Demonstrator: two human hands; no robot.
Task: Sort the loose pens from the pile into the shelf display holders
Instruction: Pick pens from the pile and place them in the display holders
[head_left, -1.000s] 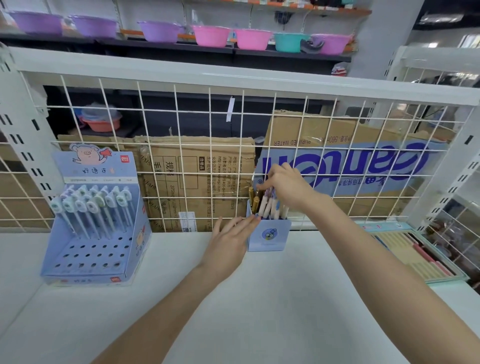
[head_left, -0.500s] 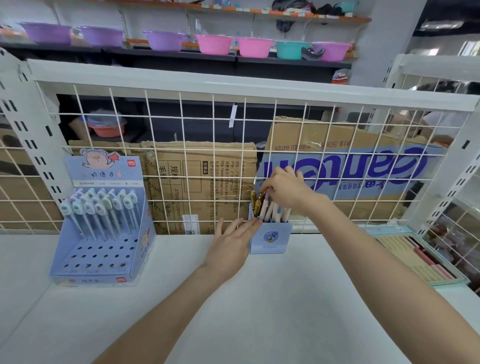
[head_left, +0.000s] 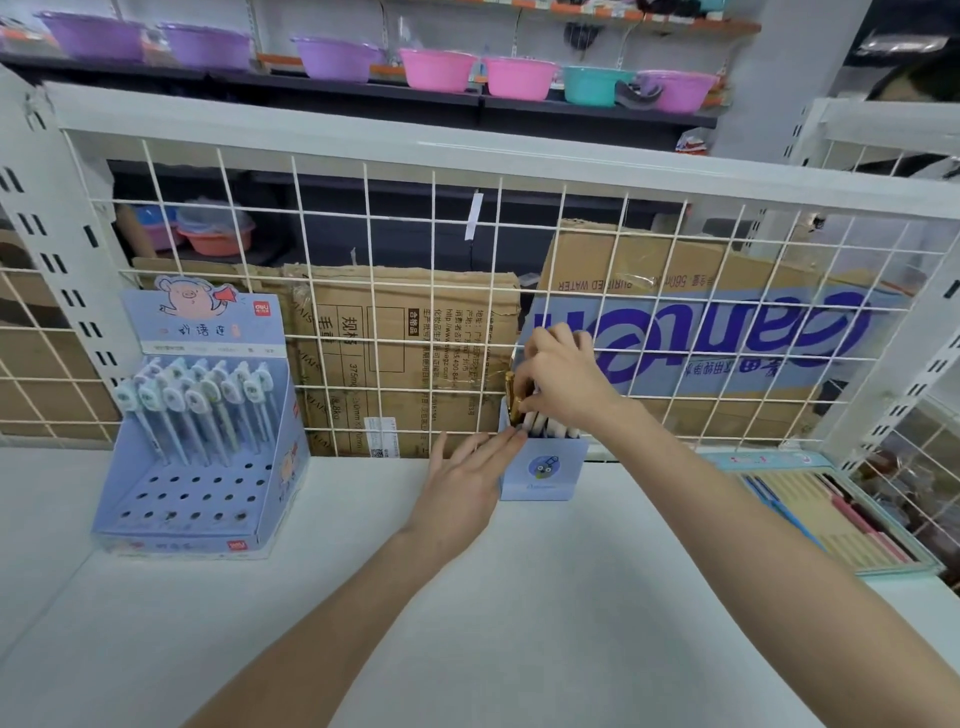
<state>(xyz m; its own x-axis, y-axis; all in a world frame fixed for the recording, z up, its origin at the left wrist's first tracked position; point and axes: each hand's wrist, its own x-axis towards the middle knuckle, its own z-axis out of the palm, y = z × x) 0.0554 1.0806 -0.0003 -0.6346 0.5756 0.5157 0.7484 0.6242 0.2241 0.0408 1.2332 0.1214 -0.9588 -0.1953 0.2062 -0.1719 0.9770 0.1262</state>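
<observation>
Your right hand (head_left: 563, 382) pinches pens (head_left: 540, 422) in small blue holder (head_left: 545, 470); left hand (head_left: 462, 480), fingers straight, steadies it. Next: seat pens, let go.

Pale blue pen holder (head_left: 543, 470), gold pens (head_left: 511, 397)

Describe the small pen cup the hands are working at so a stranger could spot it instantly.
On the white shelf, look along the foot of the wire grid to just right of centre. There stands a small pale-blue square pen cup, pens upright inside, with the left hand touching its side. Unlike the larger stepped pig display far left, it bears one round emblem.
</observation>
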